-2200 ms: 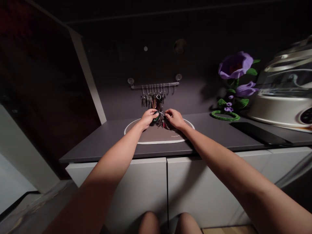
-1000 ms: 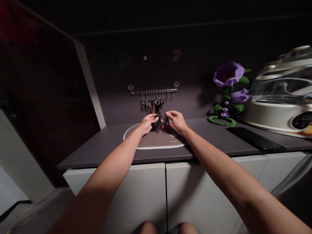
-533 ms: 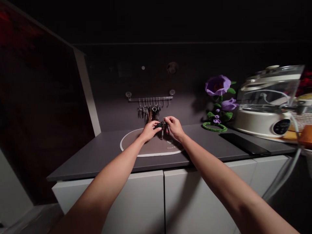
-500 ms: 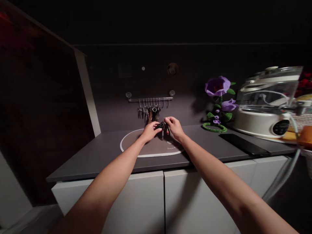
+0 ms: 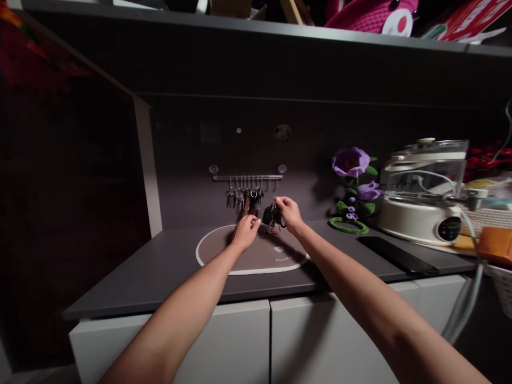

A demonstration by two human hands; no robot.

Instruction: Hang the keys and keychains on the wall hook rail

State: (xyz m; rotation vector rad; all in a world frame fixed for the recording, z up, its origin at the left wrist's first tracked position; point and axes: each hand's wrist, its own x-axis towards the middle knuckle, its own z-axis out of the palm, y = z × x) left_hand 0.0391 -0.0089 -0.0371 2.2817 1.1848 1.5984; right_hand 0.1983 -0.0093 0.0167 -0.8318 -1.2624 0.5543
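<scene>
A dark bunch of keys (image 5: 273, 214) dangles from the pinched fingertips of my right hand (image 5: 289, 213), above the back of an oval brown mat (image 5: 224, 250) with a white rim. Just left of the bunch, my left hand (image 5: 245, 233) hovers over the mat with its fingers drawn together. Whether anything small sits between those fingertips cannot be made out. Behind both hands, a clear hook rail (image 5: 248, 177) on the wall carries several hanging keys (image 5: 253, 196), crowded towards its middle and left.
To the right stand a purple flower ornament (image 5: 352, 162) on a green ring and a white appliance (image 5: 412, 216) with a clear top. A black flat slab (image 5: 394, 255) lies on the dark counter (image 5: 160, 277). A shelf (image 5: 256, 31) overhangs the counter.
My left hand has come away from the bunch of keys, which now hangs from my right hand alone. The view has tilted upward, bringing the shelf in.
</scene>
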